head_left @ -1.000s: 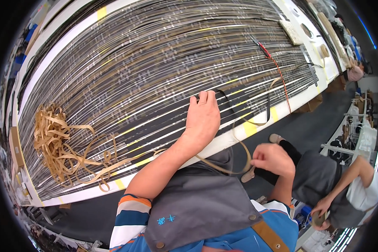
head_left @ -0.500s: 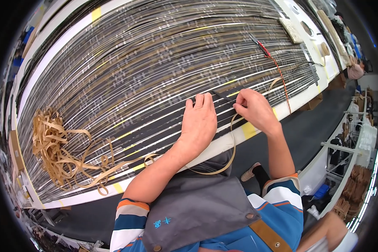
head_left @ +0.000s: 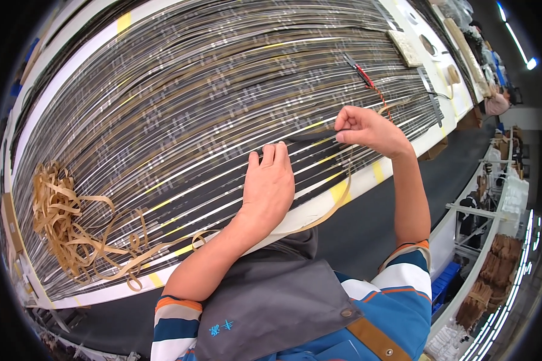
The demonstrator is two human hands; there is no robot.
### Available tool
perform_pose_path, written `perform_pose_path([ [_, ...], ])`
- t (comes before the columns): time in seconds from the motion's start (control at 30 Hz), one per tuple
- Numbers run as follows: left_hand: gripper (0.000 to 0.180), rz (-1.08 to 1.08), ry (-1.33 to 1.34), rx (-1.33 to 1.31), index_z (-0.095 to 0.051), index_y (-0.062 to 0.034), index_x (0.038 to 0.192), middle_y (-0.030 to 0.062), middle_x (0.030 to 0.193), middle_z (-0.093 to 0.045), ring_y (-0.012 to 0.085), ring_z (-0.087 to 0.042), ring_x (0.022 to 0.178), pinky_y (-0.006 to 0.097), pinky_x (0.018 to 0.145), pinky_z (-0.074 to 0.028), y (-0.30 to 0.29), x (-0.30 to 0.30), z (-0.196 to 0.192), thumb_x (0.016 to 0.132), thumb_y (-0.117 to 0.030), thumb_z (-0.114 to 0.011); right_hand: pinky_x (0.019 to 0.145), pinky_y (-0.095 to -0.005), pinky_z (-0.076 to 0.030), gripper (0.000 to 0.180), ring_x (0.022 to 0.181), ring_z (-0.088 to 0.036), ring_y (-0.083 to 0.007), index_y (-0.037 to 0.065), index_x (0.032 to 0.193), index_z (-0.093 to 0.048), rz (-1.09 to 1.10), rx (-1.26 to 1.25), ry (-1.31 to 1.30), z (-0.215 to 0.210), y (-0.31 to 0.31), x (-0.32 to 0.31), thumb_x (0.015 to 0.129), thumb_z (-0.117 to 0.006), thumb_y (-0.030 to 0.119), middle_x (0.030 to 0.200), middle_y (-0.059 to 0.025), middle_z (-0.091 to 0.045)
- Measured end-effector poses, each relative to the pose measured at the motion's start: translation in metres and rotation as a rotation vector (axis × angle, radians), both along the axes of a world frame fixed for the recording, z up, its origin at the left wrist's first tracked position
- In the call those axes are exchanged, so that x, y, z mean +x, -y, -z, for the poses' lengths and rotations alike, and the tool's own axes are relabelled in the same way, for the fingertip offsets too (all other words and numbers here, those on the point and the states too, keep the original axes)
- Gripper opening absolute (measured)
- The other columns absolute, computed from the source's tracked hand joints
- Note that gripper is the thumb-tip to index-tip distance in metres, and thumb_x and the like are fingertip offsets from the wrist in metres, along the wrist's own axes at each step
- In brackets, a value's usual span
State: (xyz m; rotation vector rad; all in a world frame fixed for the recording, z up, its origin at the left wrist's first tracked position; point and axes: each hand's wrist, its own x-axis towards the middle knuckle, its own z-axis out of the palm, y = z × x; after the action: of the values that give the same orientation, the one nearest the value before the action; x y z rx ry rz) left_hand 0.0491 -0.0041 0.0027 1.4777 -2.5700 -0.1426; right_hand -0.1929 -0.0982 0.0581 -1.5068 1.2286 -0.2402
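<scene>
A wide panel of woven dark, grey, brown and white strips [head_left: 180,114] lies over the table. My left hand [head_left: 268,186] rests on its near part, fingers stretched forward, fingertips pressing on the dark strips. To its right, my right hand [head_left: 364,131] is raised slightly with thumb and fingers pinched on a black strip [head_left: 310,138]. That strip runs taut from by my left fingertips to the pinch. A tan tape [head_left: 338,201] hangs below my right hand and curves along the table's near edge toward the left. Where its upper end lies is hard to see.
A tangled heap of tan tape [head_left: 54,207] lies on the panel's left. Red-handled snips [head_left: 360,71] on a twisted cord lie beyond my right hand. A pale block [head_left: 406,49] and a tape roll [head_left: 451,74] sit far right. Shelving with brown bundles [head_left: 504,256] stands at right.
My right hand has risen and moved away from the near edge, drawing the black strip out longer. My left hand stays on the panel. The whole view has shifted slightly.
</scene>
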Motion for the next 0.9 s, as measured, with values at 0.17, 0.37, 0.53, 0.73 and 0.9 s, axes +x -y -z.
perform_pose_path([
  [0.17, 0.037, -0.001, 0.025, 0.007, -0.066, 0.0092, 0.11, 0.0137, 0.113, -0.053, 0.0262, -0.048, 0.106, 0.039, 0.09, -0.042, 0.0, -0.001, 0.005, 0.081, -0.012, -0.059, 0.055, -0.0202, -0.034, 0.016, 0.062, -0.041, -0.0016, 0.007, 0.084, -0.061, 0.233, 0.052, -0.064, 0.003, 0.004, 0.008, 0.09, -0.07, 0.018, 0.069, 0.0083, -0.048],
  [0.37, 0.043, -0.004, 0.014, -0.006, -0.058, 0.0121, 0.119, 0.014, 0.11, -0.054, 0.0256, -0.049, 0.104, 0.037, 0.089, -0.042, 0.0, 0.0, 0.001, 0.081, -0.009, -0.057, 0.057, -0.0215, -0.038, 0.014, 0.063, -0.047, -0.0031, 0.003, 0.088, -0.065, 0.16, -0.116, -0.213, 0.016, 0.014, 0.004, 0.087, -0.072, 0.015, 0.07, 0.0064, -0.054],
  [0.53, 0.051, -0.003, 0.011, 0.005, -0.051, 0.0144, 0.129, 0.0142, 0.108, -0.055, 0.0253, -0.051, 0.102, 0.035, 0.089, -0.042, 0.0, -0.001, 0.001, 0.082, -0.005, -0.055, 0.058, -0.0236, -0.041, 0.014, 0.064, -0.05, -0.005, 0.001, 0.082, -0.067, 0.175, -0.171, -0.299, 0.026, 0.015, 0.004, 0.084, -0.073, 0.014, 0.068, 0.0036, -0.058],
  [0.73, 0.05, -0.005, 0.026, -0.001, -0.051, 0.0138, 0.129, 0.0141, 0.108, -0.055, 0.0256, -0.052, 0.103, 0.036, 0.091, -0.042, 0.0, 0.0, 0.0, 0.082, -0.006, -0.055, 0.061, -0.0286, -0.047, 0.014, 0.064, -0.056, -0.0107, 0.0, 0.084, -0.07, 0.188, -0.164, -0.343, 0.027, 0.015, 0.006, 0.082, -0.074, 0.013, 0.068, -0.0017, -0.061],
  [0.9, 0.049, -0.007, -0.006, -0.001, -0.052, 0.0137, 0.127, 0.0143, 0.108, -0.055, 0.0257, -0.052, 0.102, 0.036, 0.09, -0.042, 0.0, 0.0, 0.0, 0.082, -0.006, -0.055, 0.062, -0.0292, -0.048, 0.014, 0.065, -0.058, -0.0114, 0.0, 0.085, -0.07, 0.198, -0.186, -0.336, 0.029, 0.014, 0.006, 0.082, -0.074, 0.013, 0.069, -0.0026, -0.063],
])
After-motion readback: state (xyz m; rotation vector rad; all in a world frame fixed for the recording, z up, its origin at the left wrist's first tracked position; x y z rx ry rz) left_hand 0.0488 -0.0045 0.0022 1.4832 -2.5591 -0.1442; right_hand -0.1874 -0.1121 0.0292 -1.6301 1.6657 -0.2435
